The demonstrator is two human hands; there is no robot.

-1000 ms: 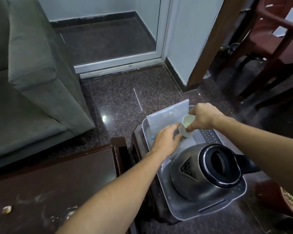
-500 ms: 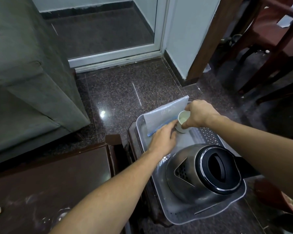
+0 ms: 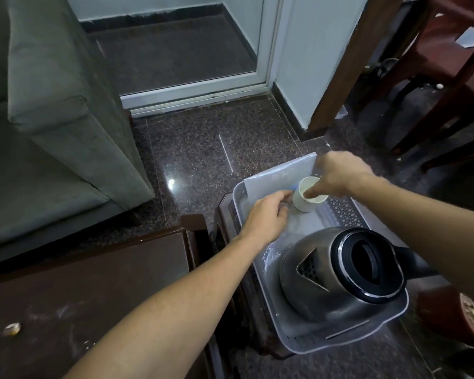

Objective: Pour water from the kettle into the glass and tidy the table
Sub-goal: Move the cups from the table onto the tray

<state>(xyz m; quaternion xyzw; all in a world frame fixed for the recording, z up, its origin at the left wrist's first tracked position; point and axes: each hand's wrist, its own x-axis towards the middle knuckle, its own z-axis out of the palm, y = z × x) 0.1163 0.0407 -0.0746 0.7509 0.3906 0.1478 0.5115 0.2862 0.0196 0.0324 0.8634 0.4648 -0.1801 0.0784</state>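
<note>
A steel kettle (image 3: 326,280) with a black lid stands in the near half of a grey plastic tray (image 3: 340,343). In the tray's far half lies a clear plastic bag (image 3: 274,181). My right hand (image 3: 340,173) pinches the rim of a small white cup (image 3: 304,203), which is tilted over the bag. My left hand (image 3: 268,217) sits just left of the cup with curled fingers gripping the bag's edge near a blue strip.
The tray rests on a dark stool beside a brown wooden table (image 3: 80,291) carrying crumbs and a small scrap (image 3: 11,329). A grey sofa (image 3: 39,119) fills the left. Red-brown chairs (image 3: 449,64) stand at the right, and a plant pot (image 3: 465,318) sits at the lower right.
The cup has tipped further and dropped lower over the bag. My left hand has closed in on the bag's edge beside the cup. The kettle has stayed put.
</note>
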